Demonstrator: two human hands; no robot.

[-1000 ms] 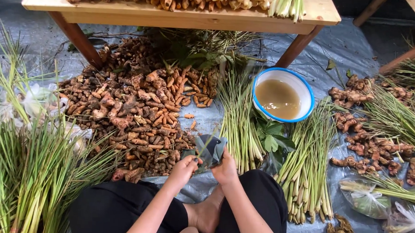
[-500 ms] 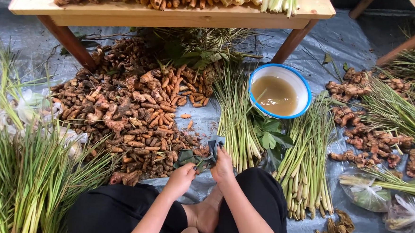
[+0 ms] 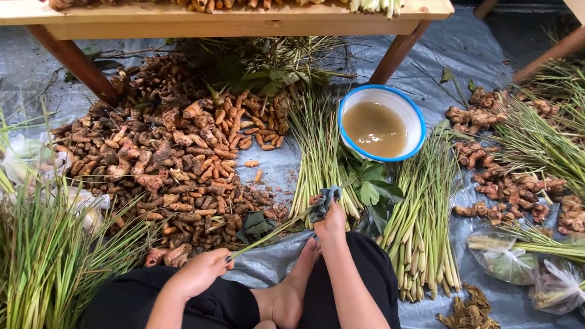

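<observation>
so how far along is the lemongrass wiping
Looks done: lemongrass bundles lie in neat rows by the bowl of murky water. In hand: the left hand holds one stalk by its end while the right hand grips a dark cloth around it. Seemingly left: a big loose heap of stalks on the left.

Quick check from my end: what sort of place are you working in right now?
Probably a produce sorting or market-prep spot on the ground: a grey tarp is spread under a heap of turmeric-like roots, bundles of lemongrass stalks and a wooden table loaded with more roots.
</observation>
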